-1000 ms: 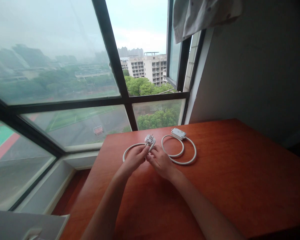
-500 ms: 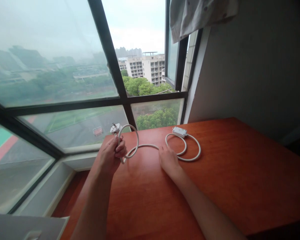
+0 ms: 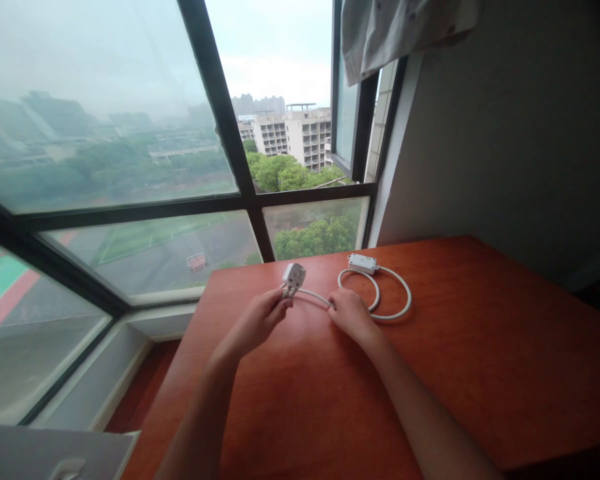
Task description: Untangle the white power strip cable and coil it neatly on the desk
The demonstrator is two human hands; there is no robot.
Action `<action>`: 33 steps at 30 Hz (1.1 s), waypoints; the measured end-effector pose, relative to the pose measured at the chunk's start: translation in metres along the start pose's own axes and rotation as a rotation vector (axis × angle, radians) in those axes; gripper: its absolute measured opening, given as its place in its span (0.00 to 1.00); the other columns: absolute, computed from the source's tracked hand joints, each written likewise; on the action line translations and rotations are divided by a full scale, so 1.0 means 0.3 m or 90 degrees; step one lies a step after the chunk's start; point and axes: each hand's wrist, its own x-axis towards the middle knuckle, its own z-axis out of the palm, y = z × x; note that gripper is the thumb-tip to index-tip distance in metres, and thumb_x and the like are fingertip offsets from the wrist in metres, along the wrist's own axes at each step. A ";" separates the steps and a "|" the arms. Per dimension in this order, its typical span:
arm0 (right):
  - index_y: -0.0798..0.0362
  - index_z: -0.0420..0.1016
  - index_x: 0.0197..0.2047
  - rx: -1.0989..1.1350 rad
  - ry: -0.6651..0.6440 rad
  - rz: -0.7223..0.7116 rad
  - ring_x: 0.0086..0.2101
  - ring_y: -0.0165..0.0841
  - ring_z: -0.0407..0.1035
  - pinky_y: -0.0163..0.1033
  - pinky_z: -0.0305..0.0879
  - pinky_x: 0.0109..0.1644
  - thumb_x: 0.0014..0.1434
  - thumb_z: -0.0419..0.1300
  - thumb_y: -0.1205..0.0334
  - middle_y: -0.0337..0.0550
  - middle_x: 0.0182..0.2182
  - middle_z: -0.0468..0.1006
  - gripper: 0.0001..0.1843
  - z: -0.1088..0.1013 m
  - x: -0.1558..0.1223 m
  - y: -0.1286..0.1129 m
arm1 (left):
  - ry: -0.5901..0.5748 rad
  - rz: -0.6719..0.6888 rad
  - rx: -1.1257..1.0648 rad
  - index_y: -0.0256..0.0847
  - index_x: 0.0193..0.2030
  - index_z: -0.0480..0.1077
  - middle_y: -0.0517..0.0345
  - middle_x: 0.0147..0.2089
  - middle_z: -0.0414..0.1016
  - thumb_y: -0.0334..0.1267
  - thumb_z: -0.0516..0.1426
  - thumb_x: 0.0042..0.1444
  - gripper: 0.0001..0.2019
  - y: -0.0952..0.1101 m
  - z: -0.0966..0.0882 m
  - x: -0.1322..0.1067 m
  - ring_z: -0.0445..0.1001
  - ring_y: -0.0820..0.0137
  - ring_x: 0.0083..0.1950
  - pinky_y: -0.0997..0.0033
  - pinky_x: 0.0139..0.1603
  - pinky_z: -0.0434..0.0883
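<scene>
A white power cable point(image 3: 395, 310) lies on a reddish-brown wooden table point(image 3: 480, 373). At one end is a white plug point(image 3: 293, 275), at the other a small white socket box point(image 3: 363, 264) near the table's far edge. My left hand point(image 3: 257, 321) pinches the cable just below the plug, holding the plug a little above the table. My right hand point(image 3: 350, 313) is closed on the cable further along, resting on the table beside the cable's loop.
A large window with dark frames point(image 3: 230, 140) runs along the table's far and left sides. A grey wall point(image 3: 520, 133) stands to the right. Light cloth point(image 3: 400, 30) hangs at the top. A white object point(image 3: 60, 453) sits at the bottom left.
My left hand, which held the plug end raised over the table's left edge, has come back toward the middle. The loop near the plug has been pulled straight. My right hand shifted slightly right.
</scene>
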 end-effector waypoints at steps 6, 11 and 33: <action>0.53 0.79 0.38 0.121 -0.006 -0.049 0.32 0.34 0.71 0.34 0.60 0.37 0.58 0.56 0.64 0.48 0.33 0.80 0.10 -0.054 0.019 0.065 | 0.007 0.135 0.340 0.42 0.41 0.71 0.52 0.46 0.76 0.36 0.48 0.63 0.10 -0.019 0.090 0.023 0.71 0.61 0.50 0.64 0.52 0.65; 0.53 0.77 0.33 0.102 -0.011 0.044 0.33 0.35 0.72 0.35 0.59 0.35 0.58 0.58 0.55 0.47 0.32 0.80 0.12 -0.122 -0.057 0.229 | 0.004 0.091 0.401 0.42 0.41 0.71 0.49 0.48 0.76 0.37 0.49 0.64 0.10 -0.050 0.088 0.023 0.71 0.58 0.54 0.63 0.53 0.65; 0.52 0.76 0.39 0.845 0.168 0.066 0.20 0.21 0.49 0.26 0.45 0.15 0.51 0.67 0.57 0.36 0.26 0.64 0.13 -0.497 -0.192 0.385 | -0.085 -0.069 0.462 0.40 0.44 0.74 0.43 0.44 0.78 0.45 0.47 0.64 0.17 -0.090 0.139 0.043 0.77 0.52 0.44 0.62 0.44 0.67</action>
